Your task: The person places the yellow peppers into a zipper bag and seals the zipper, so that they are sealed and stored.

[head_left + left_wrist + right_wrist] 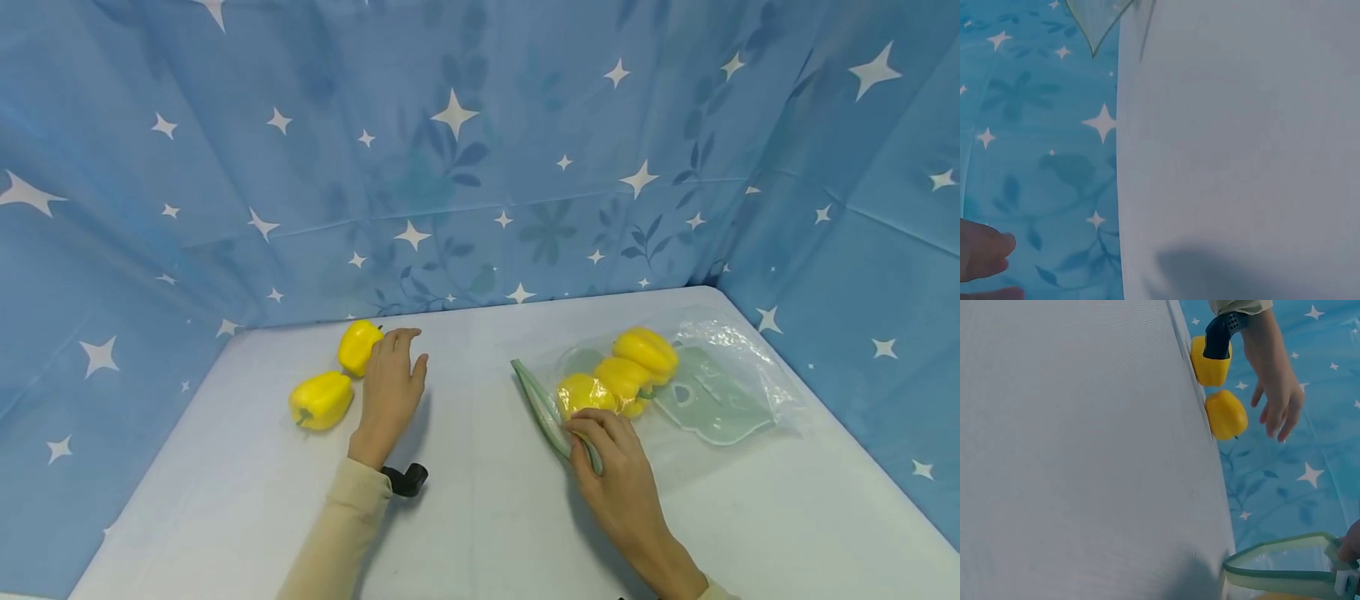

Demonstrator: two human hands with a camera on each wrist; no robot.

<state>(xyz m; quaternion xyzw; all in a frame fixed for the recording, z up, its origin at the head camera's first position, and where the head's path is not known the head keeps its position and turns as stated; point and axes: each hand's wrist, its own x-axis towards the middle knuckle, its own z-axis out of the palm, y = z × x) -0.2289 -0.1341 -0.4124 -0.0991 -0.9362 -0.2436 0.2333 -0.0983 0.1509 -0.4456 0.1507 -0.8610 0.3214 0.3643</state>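
A clear plastic bag with a green rim lies at the right of the table, its mouth facing left. Several yellow bell peppers are bunched in it, with plastic glinting over the nearest. My right hand pinches the rim near its front end; the right wrist view shows the rim spread into a loop. At the left, two more yellow bell peppers sit on the table. Beside the farther pepper, my left hand hovers with loosely bent fingers, holding nothing.
A white-covered table spans the space between both hands. Blue curtains with white stars hang behind it and along its sides. A black wrist device sticks out from my left wrist.
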